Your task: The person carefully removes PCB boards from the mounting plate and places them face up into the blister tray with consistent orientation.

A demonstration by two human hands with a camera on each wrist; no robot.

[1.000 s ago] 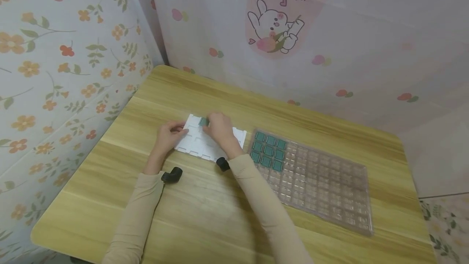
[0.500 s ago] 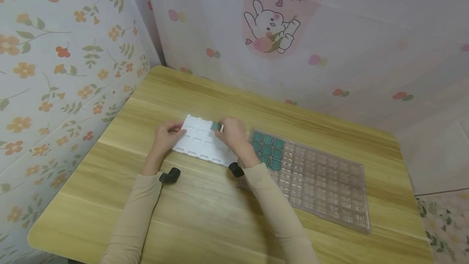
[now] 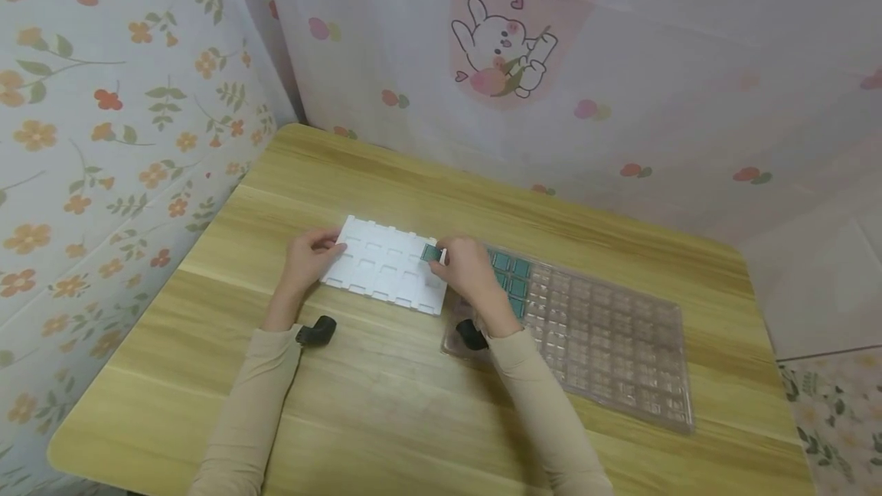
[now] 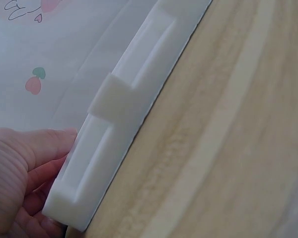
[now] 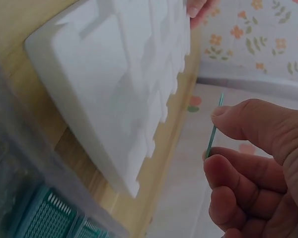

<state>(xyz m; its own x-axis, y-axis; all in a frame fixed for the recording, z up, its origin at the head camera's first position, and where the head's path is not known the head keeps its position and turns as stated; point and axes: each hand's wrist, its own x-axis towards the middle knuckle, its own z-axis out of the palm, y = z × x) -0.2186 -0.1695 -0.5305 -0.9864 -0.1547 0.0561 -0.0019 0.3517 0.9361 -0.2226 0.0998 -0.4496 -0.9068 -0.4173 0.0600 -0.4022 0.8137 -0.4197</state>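
A white foam-like tray (image 3: 386, 270) with shallow recesses lies on the wooden table. My left hand (image 3: 306, 260) holds its left end, thumb over the edge and fingers curled beneath, as the left wrist view shows at the tray's notched side (image 4: 114, 99). Between thumb and index finger, my right hand (image 3: 472, 272) pinches a small, thin green circuit board (image 5: 213, 131). In the right wrist view the board is seen edge-on, apart from the white tray. From the head it overlaps the tray's far right corner.
To the right stands a clear plastic tray (image 3: 620, 362) with many small pockets. Several green boards (image 3: 518, 287) fill its far left pockets, partly hidden by my right hand. Patterned curtains (image 3: 386, 52) hang along the table's back and left side.
My right hand has moved rightward along the white tray's far edge with the green circuit board pinched in it. My left hand keeps its hold on the tray's left end.
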